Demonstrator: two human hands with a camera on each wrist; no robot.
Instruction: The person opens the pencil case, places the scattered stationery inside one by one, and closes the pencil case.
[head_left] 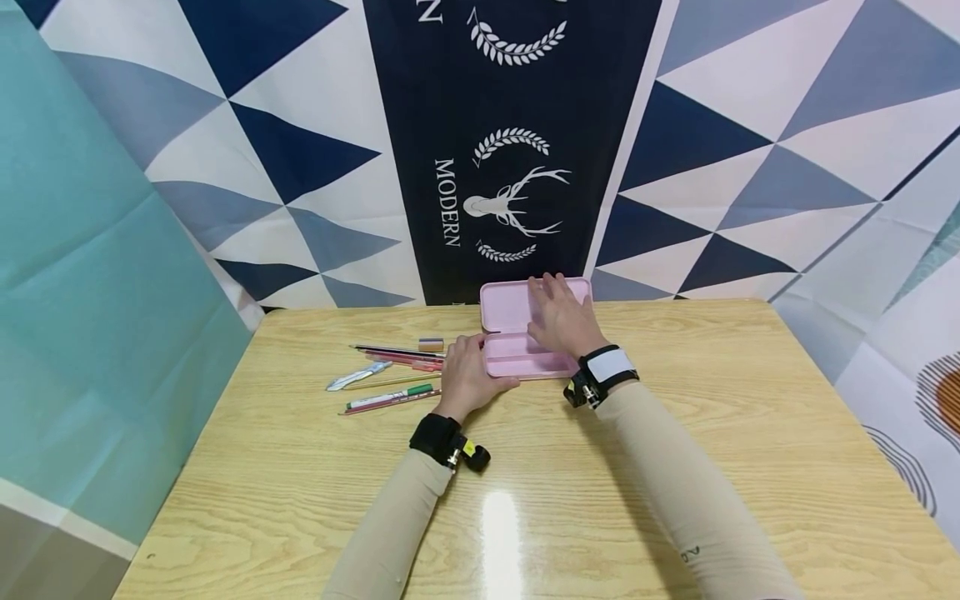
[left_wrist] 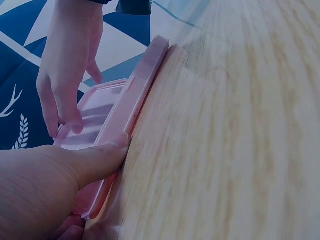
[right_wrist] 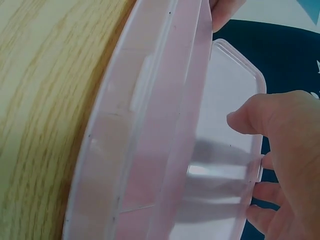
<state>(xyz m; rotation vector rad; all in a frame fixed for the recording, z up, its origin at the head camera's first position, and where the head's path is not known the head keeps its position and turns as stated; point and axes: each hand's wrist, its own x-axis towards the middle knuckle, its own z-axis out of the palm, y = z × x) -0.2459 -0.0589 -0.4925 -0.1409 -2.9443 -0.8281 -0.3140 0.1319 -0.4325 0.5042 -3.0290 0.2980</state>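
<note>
Now 1 pink case (head_left: 517, 367); L fingers (head_left: 462, 353) grip it; R fingers (head_left: 556, 293) spread @ lid (head_left: 502, 307).

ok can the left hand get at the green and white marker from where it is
Probably yes: the marker lies just left of the left hand, with nothing seen on top of it. That hand holds the case, though, so it would likely have to let go first.

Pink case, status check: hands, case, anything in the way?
Left hand gripping left end of pink case; right hand at edge of lid. Case open on table. Pencils lie to its left, clear of the lid.
</note>
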